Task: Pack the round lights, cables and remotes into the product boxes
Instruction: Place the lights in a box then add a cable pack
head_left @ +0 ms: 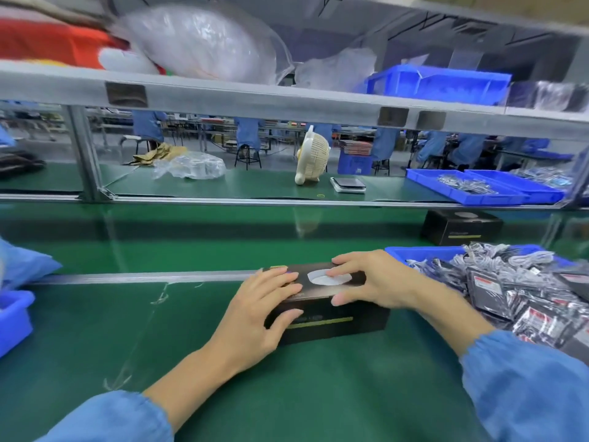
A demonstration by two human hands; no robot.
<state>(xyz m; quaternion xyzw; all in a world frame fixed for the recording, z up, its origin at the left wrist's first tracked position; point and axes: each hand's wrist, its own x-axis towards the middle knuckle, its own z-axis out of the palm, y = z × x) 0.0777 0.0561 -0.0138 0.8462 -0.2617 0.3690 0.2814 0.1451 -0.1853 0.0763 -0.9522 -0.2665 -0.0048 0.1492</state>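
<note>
A black product box (pixel 347 317) with a round white light pictured on its lid lies closed on the green mat in front of me. My left hand (pixel 255 314) grips its left end, fingers on the lid and thumb on the front face. My right hand (pixel 366 282) holds the right part, fingers spread over the lid and thumb at the front edge. A second black product box (pixel 462 229) stands on the belt at the far right. Bagged cables and remotes (pixel 516 288) are heaped in a blue bin (pixel 424 252) at my right.
A green conveyor belt (pixel 191 237) runs behind the mat. Beyond it stand a small white fan (pixel 310 159), a phone on a scale (pixel 348 184), a plastic bag (pixel 191 165) and blue trays (pixel 471 186). A blue bin (pixel 12 317) sits at the left edge.
</note>
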